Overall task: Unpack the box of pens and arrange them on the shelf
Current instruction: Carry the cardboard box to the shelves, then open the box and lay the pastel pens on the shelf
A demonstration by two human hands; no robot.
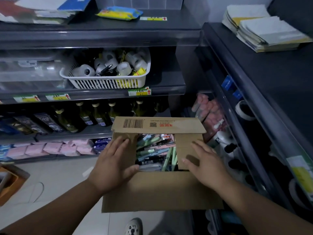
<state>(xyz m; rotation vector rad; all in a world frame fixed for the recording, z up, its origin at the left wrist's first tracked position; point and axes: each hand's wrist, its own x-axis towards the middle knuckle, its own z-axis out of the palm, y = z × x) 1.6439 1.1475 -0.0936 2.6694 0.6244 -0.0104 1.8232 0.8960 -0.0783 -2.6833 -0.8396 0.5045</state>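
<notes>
A small shop: dark grey metal shelves (101, 31) span nine to three o'clock, with green-and-yellow paper price labels (139, 92) on their front edges. Identical dark glass bottles (98, 114) stand in rows at nine o'clock. A white slotted plastic basket (108, 83) of tape rolls sits at eleven.

White basket (108, 82) centre-left, full of tape rolls (124, 68). Dark bottles (100, 114) in a row below it, pink packs (50, 148) lower left. Yellow-blue packet (119, 13) top centre. Stack of booklets (267, 31) upper right. Shoe (133, 227) at bottom edge.
</notes>
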